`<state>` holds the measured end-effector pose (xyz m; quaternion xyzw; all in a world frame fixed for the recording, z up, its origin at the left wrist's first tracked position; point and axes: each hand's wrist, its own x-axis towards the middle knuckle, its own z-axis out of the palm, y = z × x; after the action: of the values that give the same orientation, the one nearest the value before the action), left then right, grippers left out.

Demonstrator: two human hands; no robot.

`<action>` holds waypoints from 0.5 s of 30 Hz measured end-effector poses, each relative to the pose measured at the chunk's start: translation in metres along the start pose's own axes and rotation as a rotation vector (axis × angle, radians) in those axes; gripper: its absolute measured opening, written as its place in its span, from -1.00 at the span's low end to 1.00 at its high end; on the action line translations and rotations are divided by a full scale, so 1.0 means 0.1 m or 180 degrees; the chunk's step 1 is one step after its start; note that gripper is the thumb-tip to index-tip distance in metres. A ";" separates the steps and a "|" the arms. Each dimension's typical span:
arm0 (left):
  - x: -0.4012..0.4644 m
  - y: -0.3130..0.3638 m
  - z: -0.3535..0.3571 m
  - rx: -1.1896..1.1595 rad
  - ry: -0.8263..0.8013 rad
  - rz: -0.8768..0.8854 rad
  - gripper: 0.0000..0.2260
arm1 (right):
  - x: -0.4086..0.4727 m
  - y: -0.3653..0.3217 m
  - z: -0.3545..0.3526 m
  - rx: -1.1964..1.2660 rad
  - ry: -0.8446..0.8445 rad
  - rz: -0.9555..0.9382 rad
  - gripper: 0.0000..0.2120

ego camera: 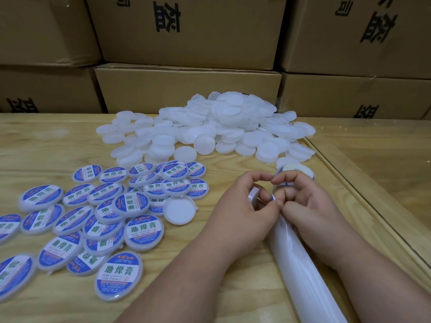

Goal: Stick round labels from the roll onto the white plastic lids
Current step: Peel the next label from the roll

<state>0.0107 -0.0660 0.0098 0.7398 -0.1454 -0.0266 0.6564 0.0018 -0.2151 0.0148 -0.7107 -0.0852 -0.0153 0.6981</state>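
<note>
Label (276, 197), apparently half-peeled, pinched by right hand (303, 206) just beside white lid (254, 194) gripped on edge in left hand (247, 206); liner strip (300, 264) trails toward body.

Storeroom: stacked cardboard cartons (186, 31)

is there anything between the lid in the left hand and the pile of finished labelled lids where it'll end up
Nothing visible blocks it. The left hand holds a white lid, and bare table lies between it and the labelled lids. One unlabelled lid sits at that pile's near edge, easy to pass over.
</note>
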 end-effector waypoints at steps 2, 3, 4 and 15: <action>0.01 0.00 -0.01 0.0016 0.0013 -0.0002 -0.70 | 0.00 0.00 0.00 -0.0030 -0.0002 -0.0048 -0.67; 0.01 0.00 -0.01 0.0048 0.0011 0.0001 -0.70 | -0.01 0.00 0.00 -0.0052 0.0011 -0.0061 -0.67; 0.01 0.00 -0.01 0.0088 0.0005 0.0005 -0.71 | -0.01 -0.01 0.01 -0.0075 0.0027 -0.0068 -0.67; 0.01 0.02 -0.01 0.0047 0.0241 -0.0131 -0.69 | -0.01 -0.02 0.01 -0.0190 0.0229 -0.0004 -0.61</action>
<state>0.0113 -0.0651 0.0116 0.7479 -0.1054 -0.0109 0.6553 0.0004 -0.2139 0.0170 -0.7301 -0.0599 -0.0439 0.6793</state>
